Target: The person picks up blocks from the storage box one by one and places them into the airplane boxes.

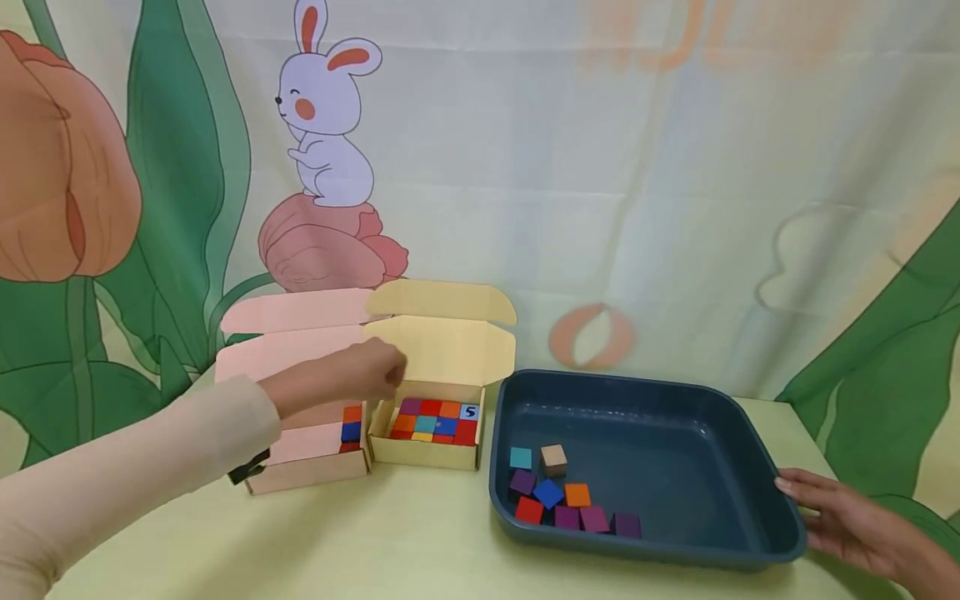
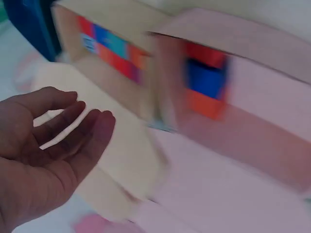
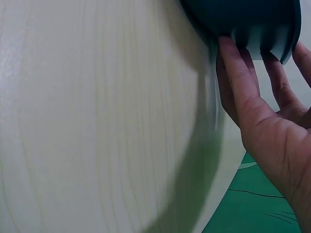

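My left hand (image 1: pixel 367 371) hovers over the gap between the pink box (image 1: pixel 307 475) and the yellow box (image 1: pixel 423 454), both with lids raised. In the left wrist view its fingers (image 2: pixel 73 131) are loosely bent with nothing between them. Rows of coloured cubes (image 1: pixel 427 423), one marked 5, lie in the yellow box. A short column of cubes (image 1: pixel 351 432) stands along the pink box's right side. My right hand (image 1: pixel 855 521) holds the right end of the dark blue tray (image 1: pixel 645 387), a digit over its rim and fingers (image 3: pixel 238 73) against its outer wall.
Several loose cubes (image 1: pixel 566 518) in purple, red, blue, orange, teal and bare wood lie at the tray's left end. A printed cloth (image 1: pixel 525 167) with a rabbit and flowers hangs behind the pale table (image 1: pixel 420 542).
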`<state>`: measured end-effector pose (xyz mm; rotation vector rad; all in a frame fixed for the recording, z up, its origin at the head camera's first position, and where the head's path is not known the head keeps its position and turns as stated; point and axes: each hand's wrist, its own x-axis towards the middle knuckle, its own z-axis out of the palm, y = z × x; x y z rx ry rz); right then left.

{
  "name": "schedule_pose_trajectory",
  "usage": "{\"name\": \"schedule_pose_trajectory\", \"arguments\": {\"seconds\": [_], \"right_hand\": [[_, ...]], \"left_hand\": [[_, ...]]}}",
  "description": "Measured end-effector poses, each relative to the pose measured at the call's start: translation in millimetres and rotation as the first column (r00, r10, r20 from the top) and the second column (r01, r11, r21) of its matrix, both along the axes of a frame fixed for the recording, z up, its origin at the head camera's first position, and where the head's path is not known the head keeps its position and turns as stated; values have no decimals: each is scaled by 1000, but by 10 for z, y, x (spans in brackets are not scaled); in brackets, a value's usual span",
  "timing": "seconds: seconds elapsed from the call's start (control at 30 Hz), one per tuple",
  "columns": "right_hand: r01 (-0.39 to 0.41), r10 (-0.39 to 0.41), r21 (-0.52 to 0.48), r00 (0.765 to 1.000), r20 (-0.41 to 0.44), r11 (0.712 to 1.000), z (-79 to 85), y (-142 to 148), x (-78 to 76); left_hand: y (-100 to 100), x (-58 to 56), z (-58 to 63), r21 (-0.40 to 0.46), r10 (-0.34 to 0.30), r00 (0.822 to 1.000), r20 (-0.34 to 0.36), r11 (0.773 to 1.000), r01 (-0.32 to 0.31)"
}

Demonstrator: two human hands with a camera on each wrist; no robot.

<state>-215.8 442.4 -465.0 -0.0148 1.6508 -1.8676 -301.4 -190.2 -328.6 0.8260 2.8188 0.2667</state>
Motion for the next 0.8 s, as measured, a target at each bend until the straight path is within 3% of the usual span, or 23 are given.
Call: {"name": "schedule_pose_trajectory", "arguments": {"seconds": [0.13,0.23,0.33,0.4,0.53,0.6,0.8], "right_hand": [[10,-10,12,1000,7,1000,-6,11,-10],[11,-11,15,1000,3,1000,-10,9,-14],[-19,20,-51,1000,10,999,-8,6,-29],[-55,57,-116,998,15,992,-7,-6,-33],[-118,126,-226,992,19,967,-15,-29,-35],[-126,136,-250,990,23,960,-14,-22,-25],[-46,50,-168,999,19,985,-13,37,-1]], "left_hand": [[738,22,56,-36,-151,989,-5,988,150],[1288,36,-60,-135,-269,963,10,954,267],[1705,40,-253,-248,-308,950,58,917,313],[1900,38,-385,-285,-286,952,106,909,305],[2134,13,-559,-266,-201,966,163,934,239],[2219,-2,-587,-270,-176,972,156,939,213],[2427,-24,-564,-388,-162,984,76,904,178]]}}
